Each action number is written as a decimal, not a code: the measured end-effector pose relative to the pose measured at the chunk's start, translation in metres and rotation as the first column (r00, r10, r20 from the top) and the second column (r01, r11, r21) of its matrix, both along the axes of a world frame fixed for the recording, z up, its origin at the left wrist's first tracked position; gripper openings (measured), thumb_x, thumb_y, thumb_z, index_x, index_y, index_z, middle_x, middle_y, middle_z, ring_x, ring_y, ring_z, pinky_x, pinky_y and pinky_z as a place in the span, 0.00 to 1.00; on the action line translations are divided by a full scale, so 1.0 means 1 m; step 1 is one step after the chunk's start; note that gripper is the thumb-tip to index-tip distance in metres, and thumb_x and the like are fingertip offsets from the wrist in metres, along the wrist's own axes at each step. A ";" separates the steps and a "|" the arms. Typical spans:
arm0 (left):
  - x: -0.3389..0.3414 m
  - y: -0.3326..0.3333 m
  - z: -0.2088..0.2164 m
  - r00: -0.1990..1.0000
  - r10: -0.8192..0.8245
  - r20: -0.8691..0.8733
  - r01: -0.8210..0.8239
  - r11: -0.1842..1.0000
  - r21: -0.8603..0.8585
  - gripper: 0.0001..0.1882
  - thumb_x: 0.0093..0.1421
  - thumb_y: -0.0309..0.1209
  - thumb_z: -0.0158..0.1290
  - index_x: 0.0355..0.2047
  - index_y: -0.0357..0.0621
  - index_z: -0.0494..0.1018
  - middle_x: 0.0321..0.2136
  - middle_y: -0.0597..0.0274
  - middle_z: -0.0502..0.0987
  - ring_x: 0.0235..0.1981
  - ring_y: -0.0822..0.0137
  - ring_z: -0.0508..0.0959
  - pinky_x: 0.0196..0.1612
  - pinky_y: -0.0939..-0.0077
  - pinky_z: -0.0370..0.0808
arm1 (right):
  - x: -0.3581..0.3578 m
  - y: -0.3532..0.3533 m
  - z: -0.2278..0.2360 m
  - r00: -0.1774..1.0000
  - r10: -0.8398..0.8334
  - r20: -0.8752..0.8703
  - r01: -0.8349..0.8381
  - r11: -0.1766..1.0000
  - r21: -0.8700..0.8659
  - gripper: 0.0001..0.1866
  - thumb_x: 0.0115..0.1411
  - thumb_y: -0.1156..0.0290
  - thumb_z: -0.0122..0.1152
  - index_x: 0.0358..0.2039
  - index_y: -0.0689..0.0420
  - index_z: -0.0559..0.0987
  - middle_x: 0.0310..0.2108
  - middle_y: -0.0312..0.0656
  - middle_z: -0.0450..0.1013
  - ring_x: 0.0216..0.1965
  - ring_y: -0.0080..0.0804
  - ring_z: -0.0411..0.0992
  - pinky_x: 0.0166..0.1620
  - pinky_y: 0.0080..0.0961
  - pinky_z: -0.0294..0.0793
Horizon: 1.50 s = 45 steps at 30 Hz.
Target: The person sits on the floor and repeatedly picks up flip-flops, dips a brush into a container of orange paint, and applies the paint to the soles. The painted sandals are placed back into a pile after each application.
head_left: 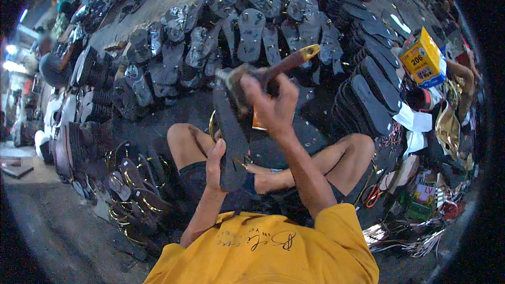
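A long dark sandal sole (231,131) stands nearly upright in front of me, with thin gold strap pieces at its sides. Around its lower left edge my left hand (214,160) is closed, the thumb pointing up. My right hand (273,105) grips a hammer (288,63) with a brown handle and a yellow end. The hammer's head is blurred and lies close to the sole's upper end; I cannot tell if they touch. Behind the right hand, a small orange-edged piece (258,122) is partly hidden.
Many dark soles (251,34) lie in rows ahead, and overlapping soles (371,100) form a stack on the right. Finished-looking sandals with gold straps (139,186) are piled at the left. A yellow box (421,63), white paper (413,121) and loose strips (407,239) lie to the right.
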State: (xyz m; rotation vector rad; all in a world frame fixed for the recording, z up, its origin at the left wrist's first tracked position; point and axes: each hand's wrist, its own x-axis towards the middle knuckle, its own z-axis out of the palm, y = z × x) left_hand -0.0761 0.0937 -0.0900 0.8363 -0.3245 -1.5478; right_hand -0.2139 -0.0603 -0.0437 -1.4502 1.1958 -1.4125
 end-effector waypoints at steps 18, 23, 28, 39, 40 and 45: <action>0.033 -0.032 -0.045 0.995 0.095 0.008 -0.092 0.984 -0.153 0.34 0.72 0.56 0.43 0.64 0.41 0.67 0.53 0.49 0.78 0.47 0.53 0.82 0.51 0.54 0.82 | -0.012 0.078 0.014 0.998 0.053 -0.018 -0.054 0.993 -0.109 0.14 0.55 0.65 0.78 0.37 0.59 0.84 0.32 0.40 0.82 0.33 0.26 0.79 0.39 0.27 0.79; 0.013 -0.040 -0.028 0.941 0.097 -0.325 -0.166 0.967 -0.192 0.35 0.72 0.59 0.40 0.64 0.43 0.68 0.56 0.53 0.78 0.54 0.52 0.80 0.59 0.51 0.77 | -0.005 0.071 0.017 0.997 -0.051 0.054 0.051 0.999 0.016 0.15 0.53 0.64 0.79 0.36 0.58 0.85 0.31 0.43 0.82 0.30 0.34 0.81 0.37 0.30 0.81; 0.025 -0.036 -0.065 0.946 0.096 -0.310 -0.156 0.972 -0.175 0.31 0.74 0.54 0.40 0.62 0.43 0.70 0.55 0.51 0.78 0.53 0.54 0.81 0.59 0.53 0.79 | -0.008 0.084 0.023 0.998 0.069 -0.002 -0.069 0.988 -0.141 0.19 0.51 0.69 0.80 0.41 0.62 0.83 0.36 0.41 0.82 0.36 0.26 0.80 0.43 0.26 0.80; 0.030 -0.045 -0.025 0.574 0.241 0.783 -0.127 0.970 -0.206 0.26 0.75 0.48 0.41 0.60 0.40 0.71 0.52 0.53 0.80 0.50 0.55 0.82 0.54 0.57 0.81 | -0.027 0.036 0.028 0.944 -0.245 0.219 0.210 0.963 0.171 0.13 0.60 0.70 0.74 0.40 0.64 0.82 0.34 0.39 0.81 0.34 0.24 0.77 0.39 0.23 0.77; 0.043 -0.047 -0.026 0.524 0.217 0.824 -0.124 0.976 -0.178 0.25 0.74 0.46 0.42 0.58 0.40 0.72 0.51 0.54 0.81 0.49 0.57 0.82 0.53 0.59 0.81 | -0.019 0.052 0.012 0.876 -0.313 0.367 0.249 0.945 0.210 0.14 0.58 0.70 0.76 0.40 0.64 0.82 0.33 0.39 0.80 0.36 0.26 0.76 0.40 0.24 0.76; 0.070 -0.067 0.085 0.798 0.575 0.178 -0.528 0.811 -0.253 0.21 0.74 0.43 0.43 0.55 0.41 0.74 0.44 0.56 0.82 0.41 0.64 0.83 0.43 0.66 0.81 | -0.044 0.120 0.000 0.986 0.132 0.103 -0.156 0.946 0.283 0.18 0.59 0.69 0.74 0.48 0.59 0.82 0.42 0.41 0.81 0.41 0.32 0.78 0.42 0.31 0.79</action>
